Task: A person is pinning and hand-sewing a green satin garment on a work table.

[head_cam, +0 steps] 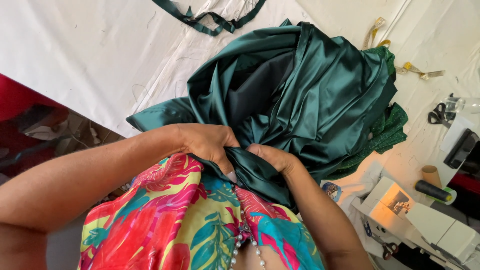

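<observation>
Left hand (pixel 207 145) clenched on a fold of dark green satin fabric (pixel 300 95), fingers (pixel 222 162) curled tight, the cloth pinched under the thumb. Right hand (pixel 272 157) closed on the same fold just beside the left fingers, knuckles up, fingertips tucked into the cloth and hidden. Between the two sets of fingers, a short taut band of satin, pulled close against a bright floral garment (pixel 165 225) directly below. Beyond the fingers, the rest of the satin heaped in a glossy pile on the white table (pixel 90 55), a darker lining showing in its middle. Under the pile's far right edge, a sparkly green fabric (pixel 387 132). Well beyond the fingers, a narrow green strip (pixel 210 20) lying loose; farther right, a yellow measuring tape (pixel 415 69) and black-handled scissors (pixel 439 114). Right of the right-hand fingers and lower, a white sewing machine (pixel 420 215) with a dark thread spool (pixel 432 190) beside it.
</observation>
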